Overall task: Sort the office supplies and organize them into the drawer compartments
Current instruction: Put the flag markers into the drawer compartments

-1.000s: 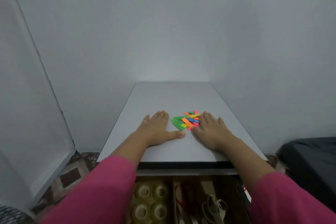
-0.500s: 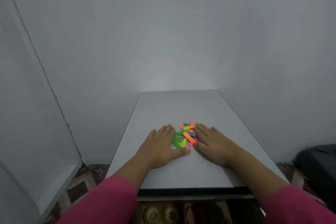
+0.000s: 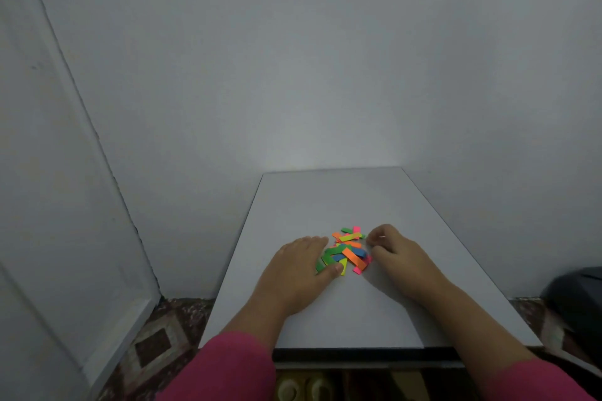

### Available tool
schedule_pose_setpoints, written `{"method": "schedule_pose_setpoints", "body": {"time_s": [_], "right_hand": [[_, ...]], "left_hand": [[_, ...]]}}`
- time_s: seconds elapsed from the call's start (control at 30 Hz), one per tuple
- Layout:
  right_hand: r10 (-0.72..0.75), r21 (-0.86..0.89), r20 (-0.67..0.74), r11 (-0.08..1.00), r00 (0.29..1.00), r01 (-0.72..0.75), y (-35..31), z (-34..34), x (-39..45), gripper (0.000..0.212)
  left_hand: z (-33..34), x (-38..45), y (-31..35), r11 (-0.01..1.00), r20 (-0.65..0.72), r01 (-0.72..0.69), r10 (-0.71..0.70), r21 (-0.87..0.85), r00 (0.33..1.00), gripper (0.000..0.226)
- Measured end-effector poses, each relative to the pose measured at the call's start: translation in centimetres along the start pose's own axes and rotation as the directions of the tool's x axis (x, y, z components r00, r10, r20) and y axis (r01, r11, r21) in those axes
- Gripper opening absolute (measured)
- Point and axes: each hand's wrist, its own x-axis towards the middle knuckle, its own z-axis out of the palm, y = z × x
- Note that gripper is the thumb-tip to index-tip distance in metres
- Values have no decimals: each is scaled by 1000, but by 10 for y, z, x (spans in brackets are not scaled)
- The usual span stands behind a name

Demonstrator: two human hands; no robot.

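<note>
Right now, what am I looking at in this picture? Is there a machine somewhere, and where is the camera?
No machine here: a person works with two bare hands, and the camera sits on the person's head, looking forward and down. That is why you see pink sleeves coming in from the bottom edge. On the grey table lies a small pile of coloured paper strips, green, orange, yellow, blue and pink. The left hand lies flat beside the pile, its thumb touching the green strips. The right hand sits on the other side with its fingers curled at the pile's edge; whether it already pinches a strip is too small to tell. Below the table edge, part of an open drawer shows, with rolls of tape inside.
</note>
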Motion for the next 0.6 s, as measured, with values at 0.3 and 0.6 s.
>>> {"method": "schedule_pose_setpoints", "body": {"time_s": [0.3,0.6], "right_hand": [[31,-18,-117,999,993,-33,-9,11,-4,10],[38,-74,-147,996,988,-49,-6,13,0,16]], "left_hand": [[-2,0,2,1000,-30,-9,10,26,1000,58],[-4,7,4,989,-55,74,-81,-127,995,54]]}}
